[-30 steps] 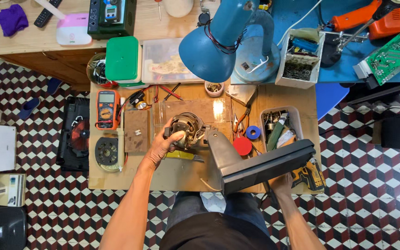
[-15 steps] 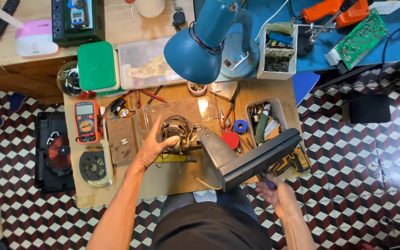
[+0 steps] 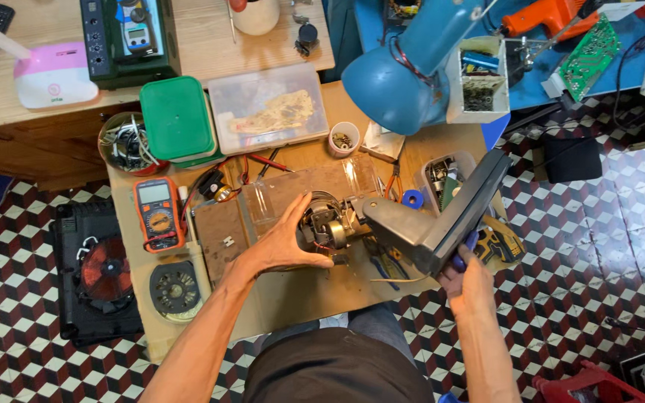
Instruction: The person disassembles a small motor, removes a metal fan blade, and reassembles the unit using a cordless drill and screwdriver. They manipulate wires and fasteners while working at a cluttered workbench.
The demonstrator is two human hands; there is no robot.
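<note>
At the far left of the frame, on the checkered floor beside the workbench, lies a black unit with a red fan (image 3: 104,270). Next to it on the bench (image 3: 293,295) rest an orange multimeter (image 3: 159,213) and, just below it, a round dark disc part (image 3: 175,287). Above these, toward the upper left, sit a bowl of tangled wires (image 3: 125,145), a green-lidded box (image 3: 178,119) and a clear plastic container (image 3: 267,108).

Near the centre of the frame the left hand (image 3: 287,240) is spread, fingers curved round the left side of a small electric motor (image 3: 322,224) — touching it, thumb low and fingers high. The motor sits on the bench against a brown board (image 3: 222,231) and joins a dark grey angular housing (image 3: 442,213) that slants up toward the right.

Just above, a small white cup of screws (image 3: 343,139) stands near the big blue lamp head (image 3: 397,82) that overhangs the bench. A blue tape roll (image 3: 412,199) and a clear tray of odds and ends (image 3: 442,175) lie behind the housing.

Lower right of centre, the right hand (image 3: 466,282) is closed round a blue-handled tool (image 3: 463,254) — its tip is hidden under the housing's lower end, so I cannot tell what it touches. At the upper right, on a blue surface, lie an orange power tool (image 3: 543,16) and a green circuit board (image 3: 588,54).
</note>
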